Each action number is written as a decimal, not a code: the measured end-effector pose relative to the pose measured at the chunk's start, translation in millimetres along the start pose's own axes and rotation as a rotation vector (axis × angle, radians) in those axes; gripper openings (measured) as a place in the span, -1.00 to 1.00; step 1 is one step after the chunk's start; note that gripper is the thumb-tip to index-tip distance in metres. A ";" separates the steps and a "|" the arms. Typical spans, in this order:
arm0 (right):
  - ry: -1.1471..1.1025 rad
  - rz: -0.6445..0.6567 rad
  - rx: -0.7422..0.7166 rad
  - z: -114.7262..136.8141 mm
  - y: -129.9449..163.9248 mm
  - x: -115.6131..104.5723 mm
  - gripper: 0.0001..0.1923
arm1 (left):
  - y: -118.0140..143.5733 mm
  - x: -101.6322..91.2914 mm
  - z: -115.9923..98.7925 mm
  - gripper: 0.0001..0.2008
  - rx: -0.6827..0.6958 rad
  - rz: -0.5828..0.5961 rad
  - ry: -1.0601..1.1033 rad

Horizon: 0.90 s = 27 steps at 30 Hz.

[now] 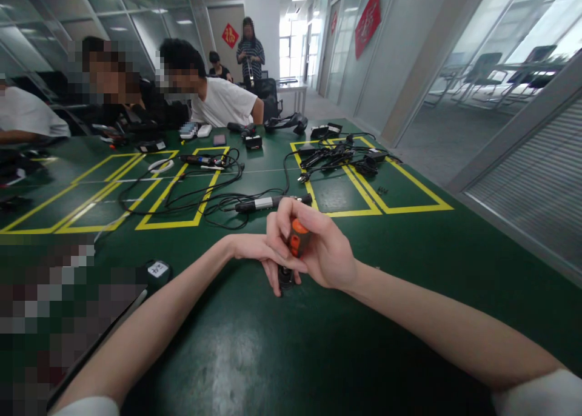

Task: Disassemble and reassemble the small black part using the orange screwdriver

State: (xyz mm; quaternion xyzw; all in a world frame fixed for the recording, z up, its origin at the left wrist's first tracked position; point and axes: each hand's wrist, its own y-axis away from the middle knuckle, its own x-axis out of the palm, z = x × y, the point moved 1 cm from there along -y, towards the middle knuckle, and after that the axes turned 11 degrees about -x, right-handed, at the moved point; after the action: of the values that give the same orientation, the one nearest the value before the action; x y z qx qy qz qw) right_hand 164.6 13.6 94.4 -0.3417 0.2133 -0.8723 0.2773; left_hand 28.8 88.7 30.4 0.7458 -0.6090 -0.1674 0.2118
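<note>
In my right hand (325,243) is an orange and black screwdriver (297,237), gripped by the handle with the fingers curled round it. It stands roughly upright, and its tip is hidden. My left hand (268,255) reaches in from the left, just under and partly behind the right. Its fingers point down to the table and close around a small black part (286,276), whose kind I cannot make out. The screwdriver is right above this part; whether they touch does not show. Beyond my hands lies a black and grey cylindrical power tool (264,204) with a cable.
On the green table (409,319), yellow tape (409,210) marks out rectangles. Tangled black cables (336,155) lie at the back right, near several small screws (382,191). Another corded tool (202,160) is at the back left. People sit across the table.
</note>
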 end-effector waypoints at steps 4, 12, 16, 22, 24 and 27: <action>0.000 0.013 0.010 -1.5 0.2 -0.9 -0.52 | 2.0 -1.3 1.2 -0.64 -0.024 0.075 0.026; 0.026 0.020 -0.003 -0.2 0.9 -2.4 -0.65 | -1.3 -4.9 9.8 -0.62 -0.040 0.114 0.036; 0.031 0.038 0.026 0.0 2.1 -2.9 -0.51 | -3.1 -7.5 12.7 -0.59 -0.062 0.123 0.084; -0.026 0.037 0.011 1.6 2.2 -3.3 -0.68 | -3.2 -10.5 17.2 -0.60 -0.042 0.125 0.050; -0.025 0.038 0.016 1.4 1.5 -3.5 -0.68 | -3.6 -11.2 18.9 -0.59 -0.050 0.139 0.052; -0.013 0.057 0.033 0.7 1.6 -4.0 -0.54 | -3.4 -10.3 19.0 -0.60 -0.051 0.149 0.054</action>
State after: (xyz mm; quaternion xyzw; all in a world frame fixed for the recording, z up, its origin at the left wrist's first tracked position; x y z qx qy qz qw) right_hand 168.1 14.7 92.1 -0.3366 0.2065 -0.8652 0.3091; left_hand 20.0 97.3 12.3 0.6971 -0.6523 -0.1465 0.2591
